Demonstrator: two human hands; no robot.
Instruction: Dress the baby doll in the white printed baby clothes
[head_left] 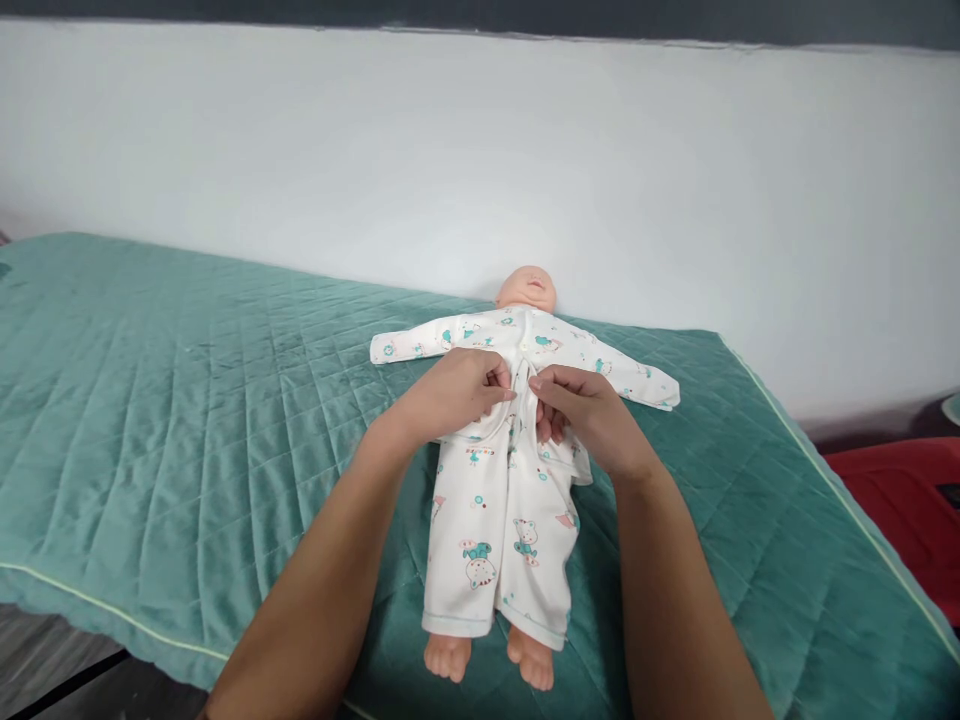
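soft, diffuse light leaves the smooth white wall brightest mid-frame, greyer sideways; the quilted green velvety cover darkens between bare forearms, which wide-angle distortion stretches.

In front of you spreads a green quilted cover, stitched in diamonds and edged with pale yellow-green piping. Behind it you face a plain white wall, topped by a dark band. At your lower left, below the cover's edge, you see a grey floor and a slanting black bar. To your right, beside the cover, sits a red object with a dark patch; you cannot tell what it is.
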